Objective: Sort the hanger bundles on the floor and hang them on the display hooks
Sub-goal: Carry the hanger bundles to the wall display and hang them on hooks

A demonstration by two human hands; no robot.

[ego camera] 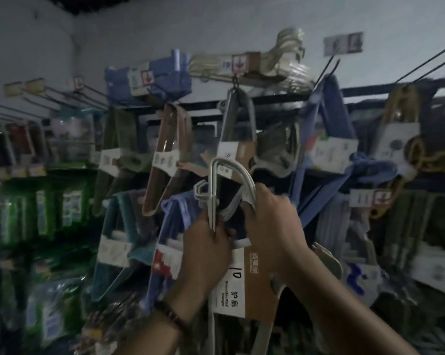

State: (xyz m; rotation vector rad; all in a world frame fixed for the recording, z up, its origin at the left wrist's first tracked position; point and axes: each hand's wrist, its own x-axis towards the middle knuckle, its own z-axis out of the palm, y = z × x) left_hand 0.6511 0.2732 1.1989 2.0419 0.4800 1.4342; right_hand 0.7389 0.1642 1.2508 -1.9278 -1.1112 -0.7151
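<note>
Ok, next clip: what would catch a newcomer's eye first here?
Both hands at centre: the left hand and right hand grip the hooks of a pale hanger bundle, its cardboard label marked 10. Behind them the display wall is crowded with hanging bundles, a brown bundle left of centre and a blue bundle to the right.

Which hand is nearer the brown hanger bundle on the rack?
Left. Both grip the grey hanger bundle; the left hand is below and right of the brown hanger bundle, the right hand farther right.

A shop: labelled hanger bundles (165, 160) on display hooks (88, 89).
</note>
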